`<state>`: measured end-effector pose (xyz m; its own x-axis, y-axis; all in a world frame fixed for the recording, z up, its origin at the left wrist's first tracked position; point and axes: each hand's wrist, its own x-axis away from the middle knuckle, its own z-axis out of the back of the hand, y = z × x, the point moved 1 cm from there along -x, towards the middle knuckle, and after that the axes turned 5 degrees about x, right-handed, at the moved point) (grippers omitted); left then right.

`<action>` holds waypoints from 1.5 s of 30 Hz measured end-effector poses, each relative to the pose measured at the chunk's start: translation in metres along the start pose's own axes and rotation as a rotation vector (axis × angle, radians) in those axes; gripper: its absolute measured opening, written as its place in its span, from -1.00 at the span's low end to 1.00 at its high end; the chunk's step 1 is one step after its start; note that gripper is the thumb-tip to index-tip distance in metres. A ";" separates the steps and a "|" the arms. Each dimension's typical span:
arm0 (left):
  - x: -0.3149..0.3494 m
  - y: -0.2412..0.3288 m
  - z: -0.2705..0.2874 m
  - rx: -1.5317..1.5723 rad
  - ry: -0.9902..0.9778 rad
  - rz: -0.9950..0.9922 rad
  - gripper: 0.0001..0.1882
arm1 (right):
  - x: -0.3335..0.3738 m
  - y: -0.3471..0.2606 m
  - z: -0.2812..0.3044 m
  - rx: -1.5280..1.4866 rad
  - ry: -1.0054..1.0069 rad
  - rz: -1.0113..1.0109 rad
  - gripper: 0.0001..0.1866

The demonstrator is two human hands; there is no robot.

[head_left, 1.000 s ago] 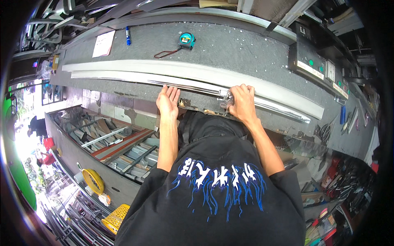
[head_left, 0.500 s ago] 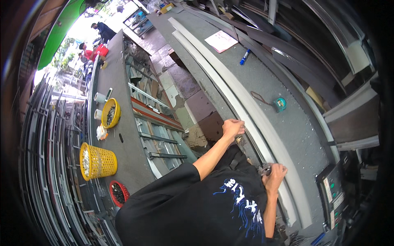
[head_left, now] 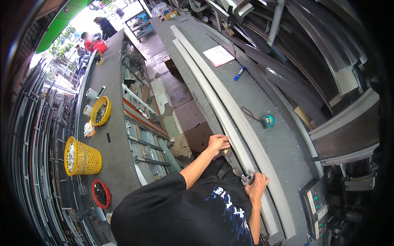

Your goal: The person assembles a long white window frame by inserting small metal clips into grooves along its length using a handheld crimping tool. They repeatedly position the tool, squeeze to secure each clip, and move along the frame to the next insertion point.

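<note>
Two long pale grey-white profiles (head_left: 236, 127) lie side by side along the right-hand bench. My left hand (head_left: 218, 142) is at the left edge of the nearer profile, its fingers pinched together; whatever they hold is too small or hidden to name. Farther down the same profile, my right hand (head_left: 257, 186) grips small grey metal pieces (head_left: 248, 177) between thumb and fingers, just over the profile's surface. The exact shape and number of these pieces cannot be made out.
On the right bench (head_left: 283, 141) are a teal tape measure (head_left: 268, 121), a blue marker (head_left: 239, 74) and paper (head_left: 218, 55). The left bench (head_left: 117, 164) carries a yellow bowl (head_left: 101, 111), yellow basket (head_left: 88, 159) and red basket (head_left: 101, 194). People (head_left: 106, 28) are in the far background.
The whole view has shifted. My right hand has come slightly farther up the profile, and the metal pieces in it show more plainly. My left hand stays pinched at the profile's edge.
</note>
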<state>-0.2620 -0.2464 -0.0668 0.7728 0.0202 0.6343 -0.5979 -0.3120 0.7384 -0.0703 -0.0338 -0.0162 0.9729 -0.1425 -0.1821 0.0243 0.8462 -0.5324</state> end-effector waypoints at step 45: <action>0.014 0.027 0.009 0.133 -0.235 -0.004 -0.78 | -0.146 -0.027 -0.049 -0.425 -0.383 -0.343 -0.65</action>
<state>-0.2652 -0.2627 -0.0402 0.8126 -0.1942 0.5495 -0.5735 -0.4348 0.6943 -0.2243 -0.0608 -0.0162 0.9412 -0.1086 0.3200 0.3301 0.4983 -0.8017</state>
